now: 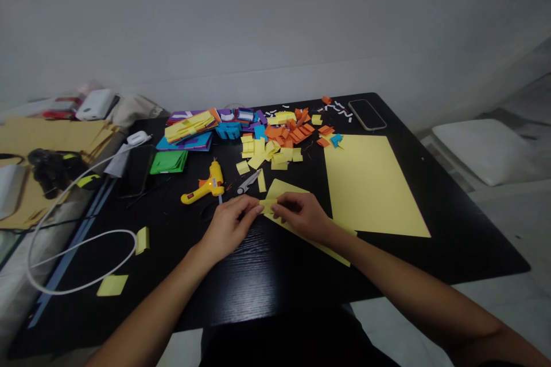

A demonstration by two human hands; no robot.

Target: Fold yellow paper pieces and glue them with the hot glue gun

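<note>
Both my hands meet over a small folded yellow paper piece (267, 205) near the middle of the black table (267, 275). My left hand (230, 223) pinches its left end with curled fingers. My right hand (301, 217) grips its right end and rests on a larger yellow paper strip (316, 238) that runs out toward the right. A yellow glue gun (205, 184) and grey scissors (248, 182) lie just beyond my hands.
A big yellow sheet (372, 186) lies to the right, a phone (367, 114) behind it. Piles of cut yellow, orange, blue and purple paper (275, 135) fill the far middle. Green paper (169, 161), a white cable (81, 241) and a charger (138, 138) sit left.
</note>
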